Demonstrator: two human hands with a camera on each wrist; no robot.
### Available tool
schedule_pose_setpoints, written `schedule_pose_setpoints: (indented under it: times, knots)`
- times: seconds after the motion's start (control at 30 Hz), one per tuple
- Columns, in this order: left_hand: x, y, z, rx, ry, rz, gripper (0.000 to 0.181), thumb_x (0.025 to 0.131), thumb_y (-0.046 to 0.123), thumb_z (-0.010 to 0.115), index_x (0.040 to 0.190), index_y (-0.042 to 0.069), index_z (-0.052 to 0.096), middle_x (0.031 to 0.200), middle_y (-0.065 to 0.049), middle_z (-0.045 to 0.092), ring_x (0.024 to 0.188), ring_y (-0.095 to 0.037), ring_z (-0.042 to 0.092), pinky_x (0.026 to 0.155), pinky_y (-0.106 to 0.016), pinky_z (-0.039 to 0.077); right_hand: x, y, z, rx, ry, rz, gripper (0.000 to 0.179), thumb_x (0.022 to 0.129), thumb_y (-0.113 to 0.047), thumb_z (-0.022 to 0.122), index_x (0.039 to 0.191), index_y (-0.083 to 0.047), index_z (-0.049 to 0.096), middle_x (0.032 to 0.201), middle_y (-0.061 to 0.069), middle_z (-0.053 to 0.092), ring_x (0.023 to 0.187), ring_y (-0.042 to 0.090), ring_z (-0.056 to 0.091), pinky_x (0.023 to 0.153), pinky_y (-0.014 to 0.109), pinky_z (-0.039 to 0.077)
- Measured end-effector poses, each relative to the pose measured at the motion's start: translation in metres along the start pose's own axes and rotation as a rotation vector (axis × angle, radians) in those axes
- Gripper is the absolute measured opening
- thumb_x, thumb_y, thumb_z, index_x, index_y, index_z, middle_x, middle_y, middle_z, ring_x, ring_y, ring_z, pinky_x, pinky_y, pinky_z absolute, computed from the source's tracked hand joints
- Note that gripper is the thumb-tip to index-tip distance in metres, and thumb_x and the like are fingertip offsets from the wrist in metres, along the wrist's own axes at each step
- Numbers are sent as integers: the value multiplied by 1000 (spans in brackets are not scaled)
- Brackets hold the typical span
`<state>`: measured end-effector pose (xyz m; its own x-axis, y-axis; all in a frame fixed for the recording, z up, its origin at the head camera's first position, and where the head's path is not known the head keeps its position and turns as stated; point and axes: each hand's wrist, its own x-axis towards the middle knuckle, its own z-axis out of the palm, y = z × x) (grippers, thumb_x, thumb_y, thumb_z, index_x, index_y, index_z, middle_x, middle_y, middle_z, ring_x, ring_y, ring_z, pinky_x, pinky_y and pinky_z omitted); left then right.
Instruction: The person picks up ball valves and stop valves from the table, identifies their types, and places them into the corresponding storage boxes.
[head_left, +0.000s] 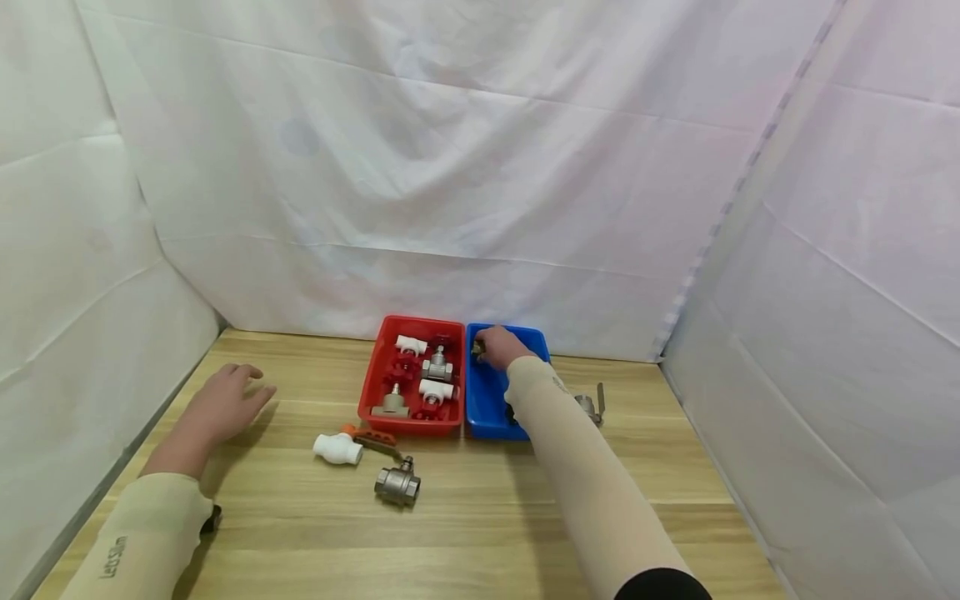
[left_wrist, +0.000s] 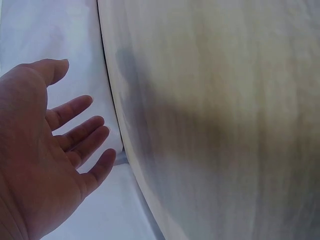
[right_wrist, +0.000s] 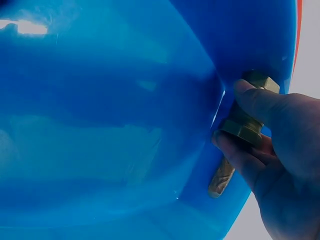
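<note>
Right now the right hand reaches into the far left corner of the blue tray, fingers curled round a brass fitting. In the right wrist view the fitting shows hexagonal ends and a thin brass lever pointing down, and it sits against the tray's inner wall, close to the corner. Whether it touches the tray floor cannot be told. From the head view only a small dark-gold bit of the fitting shows beside the fingers.

The left hand holds nothing. It lies palm down on the desk near the left edge, well apart from the trays, with fingers spread and loosely straight in the left wrist view.

Just beside the blue tray, touching its left side, stands a red tray filled with white plastic fittings, red handwheels and a few grey metal valve bodies. In front of the red tray, on the bare wood, lie a white plastic valve with an orange-red handle and, nearer the person, a steel ball valve. To the right of the blue tray, partly hidden behind the right forearm, another steel valve with an upright lever rests on the desk.

Both forearms wear beige sleeves, and white cloth hangs around the desk on three sides.
</note>
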<state>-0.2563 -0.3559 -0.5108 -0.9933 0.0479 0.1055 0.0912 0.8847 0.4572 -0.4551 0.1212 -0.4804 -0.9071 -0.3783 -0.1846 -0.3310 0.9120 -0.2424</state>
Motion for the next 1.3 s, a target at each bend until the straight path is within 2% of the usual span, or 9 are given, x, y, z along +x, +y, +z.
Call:
schedule_pose_setpoints:
  times: [0.17,0.3,0.47,0.73,0.87,1.03,1.17,1.3]
  knots:
    - [2,-1,0,0,-7,7,58,116,35,57,142,-17,54,146,-48,45,132,-69,45,107,-81,40,4,4,4,48,-36,33,41,108,-20,75,148,-9,70,137,12,75,124,32,72,111,54,57]
    - [2,-1,3,-1,-7,15,57,116,34,58,141,-17,55,146,-47,46,131,-69,46,106,-81,41,1,6,5,17,-41,39,35,106,-21,78,139,-10,76,129,11,77,117,30,74,108,53,59]
    - [1,-1,3,4,-6,11,57,115,33,58,141,-17,55,145,-47,46,131,-69,46,107,-81,41,-4,8,7,-12,-30,37,34,104,-20,80,137,-11,78,127,11,78,116,31,75,108,54,59]
    - [7,2,1,11,-15,27,56,115,33,59,141,-17,55,144,-47,47,130,-68,47,107,-81,41,-7,14,2,68,-14,72,31,105,-19,80,135,-10,75,124,10,77,114,31,73,107,55,59]
    - [10,4,3,7,-24,35,56,115,33,59,141,-17,55,144,-47,48,130,-68,47,106,-81,41,-11,18,-4,52,-9,44,38,107,-23,78,141,-7,70,132,13,74,120,32,72,108,54,59]
    - [12,7,4,3,-42,54,55,115,33,59,141,-15,56,145,-47,48,132,-68,47,107,-81,41,-35,16,-25,-3,30,-47,46,111,-27,73,149,-5,63,142,15,70,126,32,68,109,50,57]
    - [13,9,1,2,-46,67,54,115,32,59,141,-15,57,146,-47,47,132,-68,47,108,-81,40,-68,10,-46,12,39,-130,43,112,-27,70,146,-2,64,136,17,71,119,31,69,104,49,59]
    - [14,11,-3,-4,-49,70,54,115,33,59,141,-15,57,147,-47,46,133,-69,46,108,-81,40,-97,13,-61,24,55,-159,40,112,-31,69,141,-2,68,128,13,73,112,27,69,99,46,61]
